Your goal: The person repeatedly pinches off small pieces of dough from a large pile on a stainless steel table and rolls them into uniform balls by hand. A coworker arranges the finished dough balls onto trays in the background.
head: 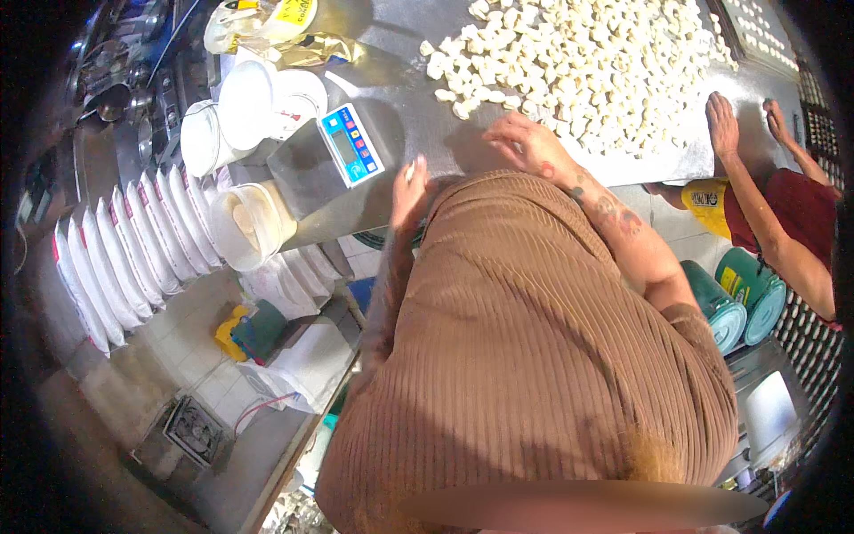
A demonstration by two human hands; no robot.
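My left hand (409, 190) is at the near edge of the metal table (413, 80), right of the digital scale (350, 145), with a small pale piece at its fingertips that looks like dough. Over the table, just below the heap of small pale dough pieces (567, 67), my right hand (524, 140) has its fingers loosely curled; whether anything lies under them is hidden. The heap spreads across the table's far right part.
White tubs (207, 137) stand left of the scale, beside an open tub of pale powder (250, 223). Filled sacks (127, 260) lean in a row at left. A co-worker's hand (722, 123) rests on the table's right end, near a tray (767, 40). Green lidded bins (714, 307) stand below.
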